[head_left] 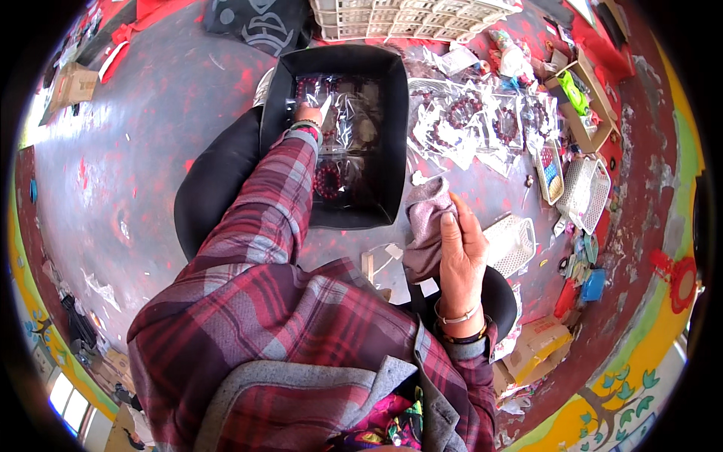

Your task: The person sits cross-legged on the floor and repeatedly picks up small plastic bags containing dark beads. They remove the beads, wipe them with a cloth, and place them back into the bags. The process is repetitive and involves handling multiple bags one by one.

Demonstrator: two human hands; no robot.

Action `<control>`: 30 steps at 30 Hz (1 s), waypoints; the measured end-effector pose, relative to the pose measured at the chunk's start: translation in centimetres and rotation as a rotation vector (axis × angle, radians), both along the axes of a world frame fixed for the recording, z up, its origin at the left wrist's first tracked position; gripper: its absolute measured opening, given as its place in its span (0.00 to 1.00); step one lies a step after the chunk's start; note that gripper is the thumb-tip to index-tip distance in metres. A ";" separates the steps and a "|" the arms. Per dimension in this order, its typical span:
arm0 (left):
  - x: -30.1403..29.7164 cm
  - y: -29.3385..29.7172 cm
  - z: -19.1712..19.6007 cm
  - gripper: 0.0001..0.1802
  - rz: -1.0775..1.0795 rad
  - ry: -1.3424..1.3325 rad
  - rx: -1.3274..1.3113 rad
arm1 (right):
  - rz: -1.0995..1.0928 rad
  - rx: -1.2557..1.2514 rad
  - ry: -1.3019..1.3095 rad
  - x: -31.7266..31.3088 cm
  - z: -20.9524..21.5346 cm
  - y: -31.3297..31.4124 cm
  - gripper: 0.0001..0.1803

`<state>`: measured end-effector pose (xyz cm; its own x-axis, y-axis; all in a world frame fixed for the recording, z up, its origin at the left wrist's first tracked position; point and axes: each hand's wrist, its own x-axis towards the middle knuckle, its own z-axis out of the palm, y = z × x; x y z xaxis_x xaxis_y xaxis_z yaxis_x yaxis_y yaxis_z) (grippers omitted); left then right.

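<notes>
The left hand (307,115) reaches down into a deep black box (397,143), near the inside of its left wall. Its fingers are too small and partly hidden, so I cannot tell whether the grip is spread or pressed together; a pale slip (325,108) shows right beside them. In the box lie clear packets (363,124), and a ring of dark red beads (327,181) sits in the packet nearest the person. The box stands in front of the person, beside the left knee (215,181) in black.

The right hand (463,252) is to the right of the box's near corner, pinching a mauve cloth (425,233) between the thumb and fingers; the cloth bunches at the top and hangs below the grip. A thin bangle (459,318) circles that wrist.

On the grey, red-flecked floor (166,113), more clear bags (459,124) of dark beads spread to the right of the box. Farther right stand 2 white baskets, 1 by the right knee (512,245) and 1 beyond it (587,194), near a cardboard box (602,137) with a green packet (574,93) inside. A cream crate (407,19) stands beyond the black box.
</notes>
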<state>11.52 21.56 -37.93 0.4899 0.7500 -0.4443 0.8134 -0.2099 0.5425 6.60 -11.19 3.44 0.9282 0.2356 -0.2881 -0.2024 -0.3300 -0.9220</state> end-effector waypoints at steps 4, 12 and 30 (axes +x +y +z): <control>-0.2 -0.9 3.8 0.19 -0.051 0.096 0.124 | 0.029 0.064 -0.037 -0.5 0.1 -0.6 0.16; 6.3 -10.3 16.6 0.16 -0.422 -0.729 0.502 | 0.238 0.153 0.123 -3.1 1.3 -3.1 0.14; 16.3 -30.4 17.2 0.53 -0.962 0.035 0.361 | 0.115 0.274 0.296 -3.2 2.9 -11.2 0.15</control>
